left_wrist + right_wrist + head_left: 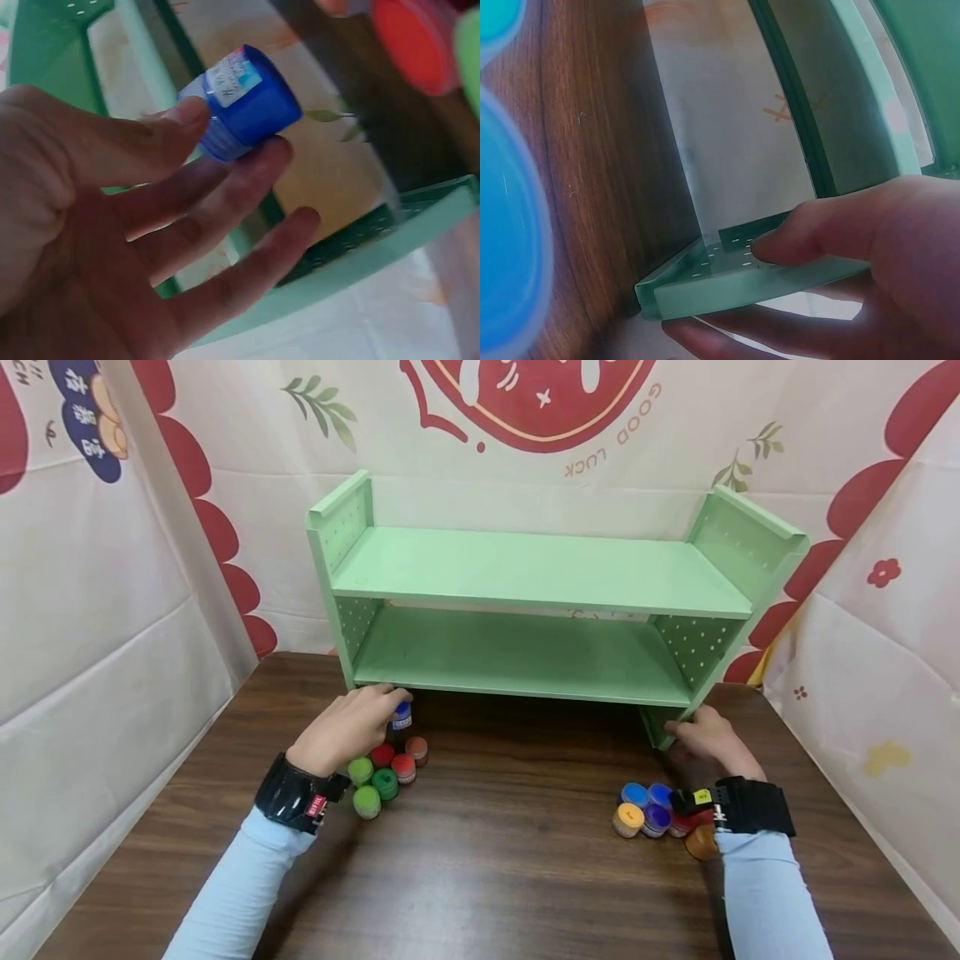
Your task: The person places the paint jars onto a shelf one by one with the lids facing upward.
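My left hand [347, 728] pinches a small blue paint jar [255, 97] between thumb and fingers, just below the left end of the shelf. The jar is tilted in the left wrist view, a white label on its side. At the other end, my right hand [712, 739] grips the lower part of the right side panel [727, 281] of a light green two-tier shelf [540, 568], thumb on the inner face and fingers along the outer one. Close below my left hand stands a cluster of little jars with green lids [367, 800], red lids [402, 765] and an orange-brown lid [416, 747].
Beside my right wrist is another cluster of jars: a yellow lid [628, 817], blue lids [634, 794], a purple lid [656, 817], a red one and an orange jar [702, 842] partly under the wrist strap. The dark wooden table [510, 860] has printed cloth walls [127, 610] around it.
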A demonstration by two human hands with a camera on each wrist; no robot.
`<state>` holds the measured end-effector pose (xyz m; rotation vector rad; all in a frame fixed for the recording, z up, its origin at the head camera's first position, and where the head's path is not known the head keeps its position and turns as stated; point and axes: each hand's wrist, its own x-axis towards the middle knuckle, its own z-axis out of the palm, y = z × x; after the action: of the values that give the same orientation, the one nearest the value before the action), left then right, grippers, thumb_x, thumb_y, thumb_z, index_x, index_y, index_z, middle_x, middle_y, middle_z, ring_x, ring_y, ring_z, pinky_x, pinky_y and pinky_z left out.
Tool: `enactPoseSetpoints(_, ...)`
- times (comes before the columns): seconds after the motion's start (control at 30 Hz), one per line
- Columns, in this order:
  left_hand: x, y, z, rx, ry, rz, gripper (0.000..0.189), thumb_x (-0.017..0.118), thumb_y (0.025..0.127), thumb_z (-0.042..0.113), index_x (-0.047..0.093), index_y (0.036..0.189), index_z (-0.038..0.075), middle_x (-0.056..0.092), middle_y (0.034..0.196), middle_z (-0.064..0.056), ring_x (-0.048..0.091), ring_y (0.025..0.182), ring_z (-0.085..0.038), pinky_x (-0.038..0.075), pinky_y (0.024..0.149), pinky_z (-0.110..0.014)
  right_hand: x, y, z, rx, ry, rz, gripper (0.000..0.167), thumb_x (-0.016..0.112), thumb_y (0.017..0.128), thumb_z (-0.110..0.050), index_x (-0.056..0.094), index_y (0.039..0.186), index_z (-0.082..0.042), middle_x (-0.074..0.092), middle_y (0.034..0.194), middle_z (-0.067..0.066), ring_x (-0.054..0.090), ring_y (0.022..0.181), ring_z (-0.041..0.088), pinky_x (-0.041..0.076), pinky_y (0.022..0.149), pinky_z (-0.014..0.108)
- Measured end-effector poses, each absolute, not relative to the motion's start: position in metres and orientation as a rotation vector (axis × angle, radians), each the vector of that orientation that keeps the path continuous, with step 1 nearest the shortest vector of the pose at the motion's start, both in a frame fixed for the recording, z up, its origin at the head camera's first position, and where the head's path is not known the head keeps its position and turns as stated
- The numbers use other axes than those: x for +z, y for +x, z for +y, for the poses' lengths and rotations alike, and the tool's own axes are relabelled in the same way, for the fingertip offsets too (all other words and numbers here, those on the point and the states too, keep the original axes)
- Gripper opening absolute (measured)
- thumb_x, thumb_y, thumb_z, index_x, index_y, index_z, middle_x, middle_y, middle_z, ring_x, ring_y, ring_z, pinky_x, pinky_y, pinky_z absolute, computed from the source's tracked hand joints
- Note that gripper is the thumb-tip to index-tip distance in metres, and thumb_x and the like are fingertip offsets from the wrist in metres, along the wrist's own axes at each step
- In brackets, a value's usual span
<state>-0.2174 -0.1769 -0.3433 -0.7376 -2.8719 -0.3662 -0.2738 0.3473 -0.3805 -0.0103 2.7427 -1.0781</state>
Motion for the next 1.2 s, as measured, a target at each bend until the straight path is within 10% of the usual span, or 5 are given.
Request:
enactPoseSetpoints(0.3,-0.306,-0.204,-0.176,-0.352,-0.8,-2.611,0.04,0.061,0.097,-0.002,0.059,0.137,0.002,0.066,0.127,-0.014,0.067,0.112,-0.027,0.06,0.089,-0.044,-0.384,-0.276,0.351,-1.076,-0.044,2.739,0.043,0.05,0.105,-0.02,0.043,0.129,0.015,0.065,0.105,0.031,0.073,0.074,0.024,0.061,0.071,0.039)
enactPoseSetpoints(1.2,-0.193,-0.25,-0.203,-0.135,-0.723,-2.536,0.046,0.049,0.095,-0.012,0.058,0.138,-0.003,0.067,0.128,-0.022,0.067,0.101,-0.034,0.057,0.072,-0.046,-0.387,-0.275,0.353,-1.051,-0.041,2.76,0.042,0.049,0.106,-0.022,0.045,0.125,0.015,0.066,0.101,0.03,0.071,0.074,0.022,0.059,0.068,0.037)
